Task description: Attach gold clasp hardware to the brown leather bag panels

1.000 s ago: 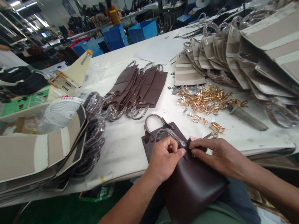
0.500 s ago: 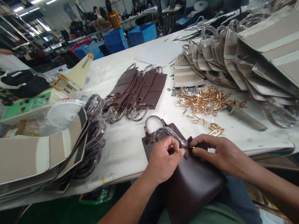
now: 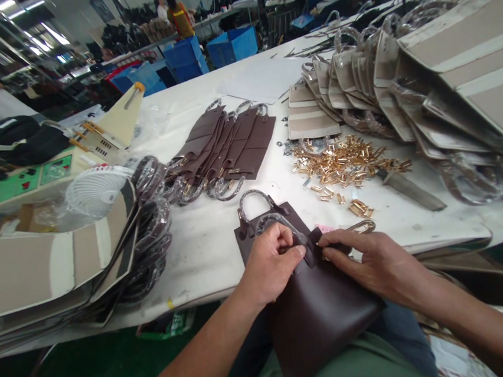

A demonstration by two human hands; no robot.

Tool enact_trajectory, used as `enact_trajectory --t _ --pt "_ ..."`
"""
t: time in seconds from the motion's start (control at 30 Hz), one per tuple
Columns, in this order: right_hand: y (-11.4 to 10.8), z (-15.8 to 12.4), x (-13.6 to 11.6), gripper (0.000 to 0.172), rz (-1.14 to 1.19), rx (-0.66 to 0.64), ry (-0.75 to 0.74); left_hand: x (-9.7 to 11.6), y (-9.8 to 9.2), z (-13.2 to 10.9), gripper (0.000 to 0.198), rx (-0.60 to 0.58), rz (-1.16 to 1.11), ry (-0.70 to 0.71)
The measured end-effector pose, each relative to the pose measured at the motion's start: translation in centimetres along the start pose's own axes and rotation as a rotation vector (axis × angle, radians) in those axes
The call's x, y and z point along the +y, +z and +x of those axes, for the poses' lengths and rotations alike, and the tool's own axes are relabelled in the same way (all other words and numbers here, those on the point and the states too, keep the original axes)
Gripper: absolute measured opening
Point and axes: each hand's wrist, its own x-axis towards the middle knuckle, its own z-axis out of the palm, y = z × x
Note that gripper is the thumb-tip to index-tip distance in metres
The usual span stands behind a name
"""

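A dark brown leather bag panel [image 3: 321, 318] lies over my lap and slants up against the table edge. Its looped handle [image 3: 255, 203], wrapped in clear plastic, rests on the upper part over another brown panel. My left hand [image 3: 274, 263] is closed, thumb and forefinger pinched at the base of the near handle. Just right of it, my right hand [image 3: 369, 257] pinches a short dark leather tab [image 3: 315, 237] at the panel's top edge. A tiny gold glint shows at its fingertips; the fitting itself is mostly hidden.
Gold metal fittings [image 3: 342, 162] are heaped on the white table [image 3: 204, 246], a dark flat-bladed tool [image 3: 416, 190] beside them. Brown panels [image 3: 229, 143] lie beyond. Beige panels are stacked right [image 3: 466, 61] and left [image 3: 27, 263]. A white fan [image 3: 98, 191] stands left.
The view has shifted slightly, so the table things sit a little higher and further left. Both hands keep their pinch at the panel's top. A pink scrap now shows beside the right hand.
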Motion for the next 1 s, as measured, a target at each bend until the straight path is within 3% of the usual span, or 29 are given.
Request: enact_trajectory --t 0.23,0.5,0.73,1.0 --pt "0.1 0.2 0.3 0.018 -0.007 -0.060 -0.025 -0.9 0.6 -0.2 0.030 0.047 0.029 0.050" --pt "1.4 0.2 0.6 0.016 0.066 0.017 0.063 -1.1 0.5 -0.4 0.024 0.064 0.117 0.091" --pt "1.5 -0.6 1.0 0.029 0.218 0.073 0.209 -0.6 0.4 -0.3 0.032 0.001 -0.142 -0.076" --pt "1.9 -1.3 0.7 0.030 0.396 0.061 0.289 -1.3 0.2 0.6 0.039 -0.015 -0.072 -0.101"
